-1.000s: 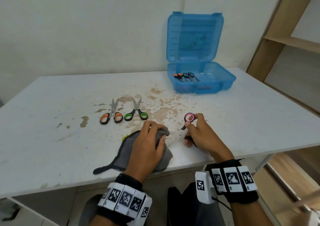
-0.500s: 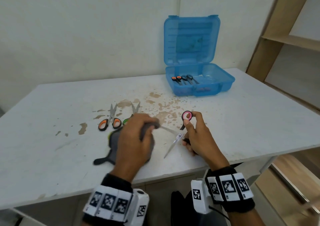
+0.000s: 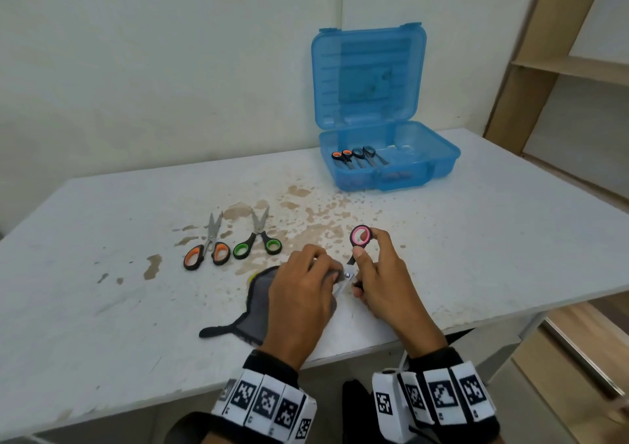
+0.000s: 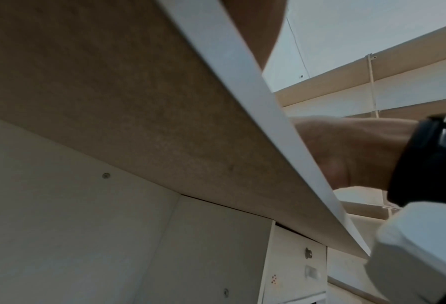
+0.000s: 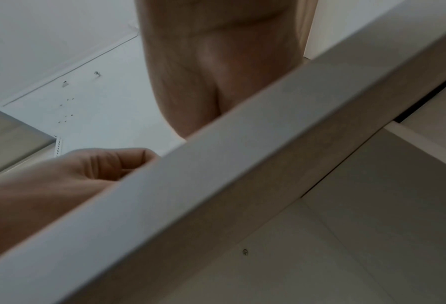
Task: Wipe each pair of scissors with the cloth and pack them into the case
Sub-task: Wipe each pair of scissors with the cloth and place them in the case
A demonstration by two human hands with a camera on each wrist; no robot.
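Pink-handled scissors (image 3: 355, 256) were in the right hand (image 3: 381, 283), near the front edge of the white desk (image 3: 493, 239). The thumb and fingers of this hand were curled around the handles, and one pink ring stood up above the fingertips. The blades pointed toward 8 o'clock and went under the left hand (image 3: 299, 293). The left hand gripped the grey cloth (image 3: 262, 290) with curled fingers and pressed it around the blades, right at the pivot screw. The rest of the cloth lay on the desk under this hand, with a dark strap going out toward 8 o'clock.

At 10 o'clock from the hands lay two more pairs on the desk, blades pointing away: the orange scissors (image 3: 206, 249) and, just beside them on the right, the green scissors (image 3: 258, 239). They did not touch each other.

The blue case (image 3: 439, 167) stood open at 1 o'clock, well apart from the hands, with its lid upright near the wall. Inside, in the left part, lay two pairs side by side, one with orange handles (image 3: 342, 157) and one with dark handles (image 3: 366, 154).

Both wrist views showed only the desk edge from below, and a part of the other hand.
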